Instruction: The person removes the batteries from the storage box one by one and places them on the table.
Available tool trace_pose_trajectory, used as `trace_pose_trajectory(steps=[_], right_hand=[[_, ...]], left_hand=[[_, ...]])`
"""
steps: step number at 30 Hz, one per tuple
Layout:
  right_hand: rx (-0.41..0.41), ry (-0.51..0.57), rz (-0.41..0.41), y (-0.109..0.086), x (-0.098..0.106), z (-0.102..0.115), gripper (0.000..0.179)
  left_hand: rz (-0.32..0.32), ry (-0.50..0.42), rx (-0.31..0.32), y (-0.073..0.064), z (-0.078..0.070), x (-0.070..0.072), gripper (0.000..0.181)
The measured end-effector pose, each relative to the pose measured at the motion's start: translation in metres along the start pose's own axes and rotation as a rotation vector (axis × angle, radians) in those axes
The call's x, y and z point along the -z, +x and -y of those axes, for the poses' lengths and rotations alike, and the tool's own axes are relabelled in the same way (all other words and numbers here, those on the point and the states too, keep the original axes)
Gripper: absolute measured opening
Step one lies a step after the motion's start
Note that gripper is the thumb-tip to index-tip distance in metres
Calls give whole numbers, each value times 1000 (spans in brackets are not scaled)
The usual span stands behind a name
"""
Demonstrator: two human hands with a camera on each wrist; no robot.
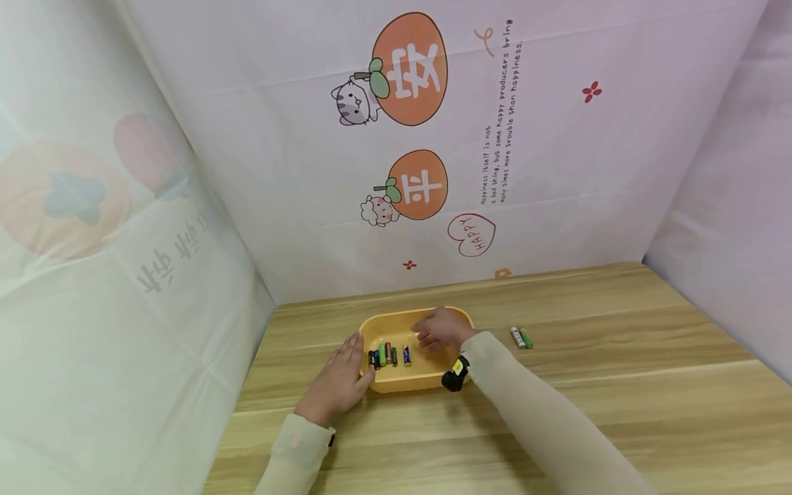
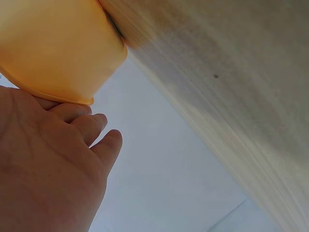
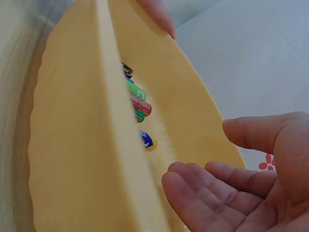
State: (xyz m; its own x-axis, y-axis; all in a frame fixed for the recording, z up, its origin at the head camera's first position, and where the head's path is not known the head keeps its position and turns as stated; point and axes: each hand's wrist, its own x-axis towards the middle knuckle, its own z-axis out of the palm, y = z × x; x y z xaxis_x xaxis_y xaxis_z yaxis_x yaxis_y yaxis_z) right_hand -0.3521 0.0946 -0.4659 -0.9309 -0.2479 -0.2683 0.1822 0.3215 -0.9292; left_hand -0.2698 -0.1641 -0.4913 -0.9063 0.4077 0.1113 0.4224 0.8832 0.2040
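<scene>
A yellow plastic bin (image 1: 421, 382) stands on the table with several small batteries inside. Most lie side by side in a row at its left end, among them a light green battery (image 1: 383, 355) and a red-brown battery (image 1: 388, 353). A blue battery with a yellow end (image 1: 406, 355) lies slightly apart to their right. My left hand (image 1: 337, 385) rests against the bin's left side, its fingers extended along the rim. Over the bin's right part is my right hand (image 1: 442, 328); in the right wrist view its fingers (image 3: 212, 191) are loosely bent, thumb apart, with nothing between them.
Two more batteries, a white one (image 1: 518, 337) and a green one (image 1: 526, 337), lie together on the wooden table (image 1: 594, 357) right of the bin. White printed cloth (image 1: 544, 172) hangs behind the table and along both sides.
</scene>
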Motion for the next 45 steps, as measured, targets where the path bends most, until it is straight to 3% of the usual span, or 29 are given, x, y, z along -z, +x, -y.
trace_pose_trajectory(steps=[9, 23, 32, 40, 45], right_hand=[[8, -63, 16, 2, -15, -5, 29], [-13, -2, 38, 5, -30, -7, 31], [-18, -100, 5, 16, -41, -8, 11], [-7, -209, 1, 18, -44, -7, 16], [20, -260, 13, 15, -43, -6, 10]], left_hand=[[-9, -4, -1, -2, 1, -1, 71], [4, 12, 9, 0, -2, 1, 70], [-10, 2, -7, 0, 0, -1, 69], [-5, -3, 1, 0, 0, -1, 69], [-4, 0, -1, 1, 0, -2, 70]])
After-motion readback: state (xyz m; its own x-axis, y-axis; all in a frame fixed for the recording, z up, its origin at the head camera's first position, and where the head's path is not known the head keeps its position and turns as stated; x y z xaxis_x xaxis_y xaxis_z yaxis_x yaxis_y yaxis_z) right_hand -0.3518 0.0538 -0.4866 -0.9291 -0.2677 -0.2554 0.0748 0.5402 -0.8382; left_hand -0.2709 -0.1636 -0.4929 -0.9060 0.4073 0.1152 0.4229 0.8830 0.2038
